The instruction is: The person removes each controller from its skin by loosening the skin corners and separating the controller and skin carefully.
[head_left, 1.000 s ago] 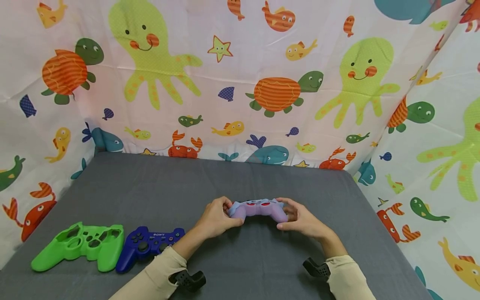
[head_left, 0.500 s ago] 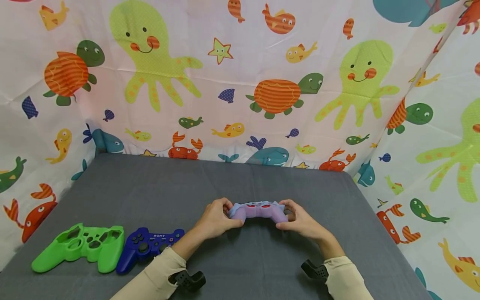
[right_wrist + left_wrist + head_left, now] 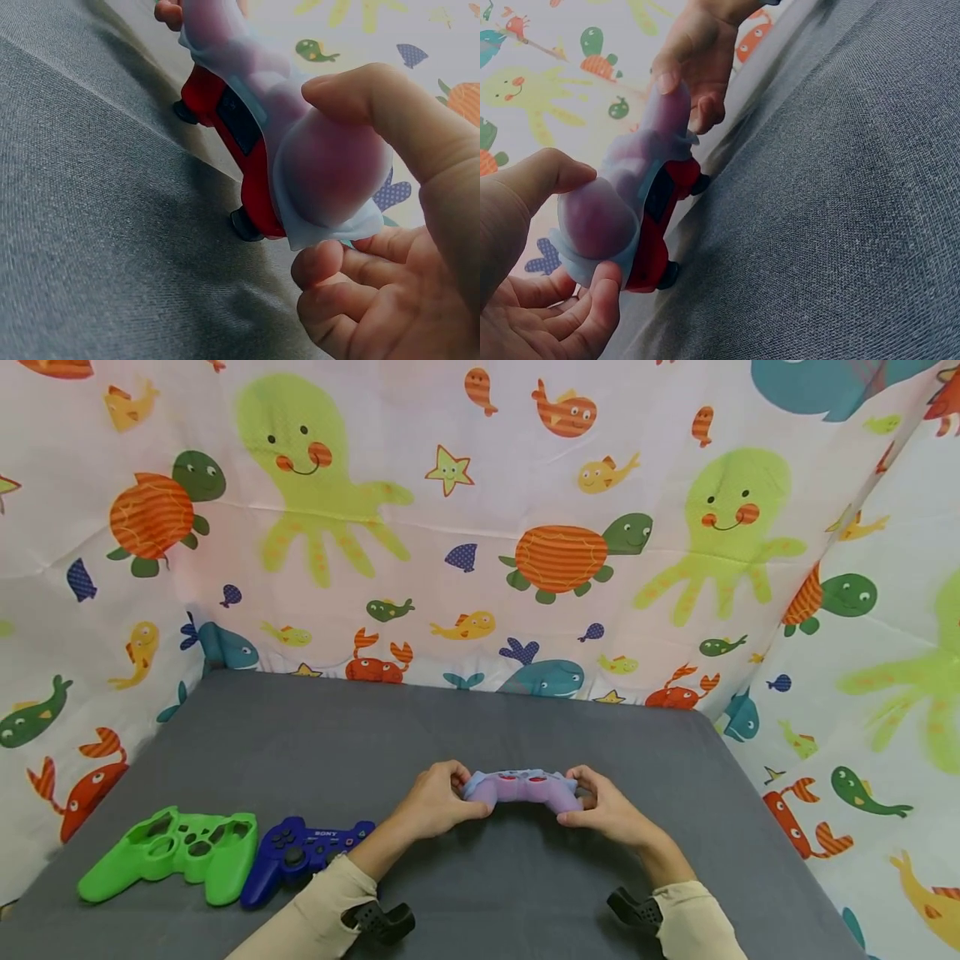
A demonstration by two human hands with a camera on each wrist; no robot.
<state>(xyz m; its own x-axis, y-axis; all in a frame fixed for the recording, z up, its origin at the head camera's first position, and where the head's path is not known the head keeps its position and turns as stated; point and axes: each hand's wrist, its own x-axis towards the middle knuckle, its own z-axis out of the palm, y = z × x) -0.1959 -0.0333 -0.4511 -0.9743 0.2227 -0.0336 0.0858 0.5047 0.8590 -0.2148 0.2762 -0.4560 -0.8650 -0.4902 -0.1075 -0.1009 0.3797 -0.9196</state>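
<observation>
Left hand (image 3: 442,802), right hand (image 3: 606,810) grip lilac-cased controller (image 3: 522,790); left forearm (image 3: 318,906) overlaps blue controller (image 3: 288,852); green shell (image 3: 180,860) beside.

Surfaces reading as rubber, plastic, cloth
The lilac-blue sleeve (image 3: 337,172) is appearing translucent, rubbery and satin-smooth; the red controller (image 3: 259,184) is showing smooth plastic; the green cover (image 3: 178,860) is looking matt and rubber-like; the blue controller (image 3: 311,843) is presenting smooth plastic; the tabletop (image 3: 480,893) is showing matt woven cloth.
</observation>
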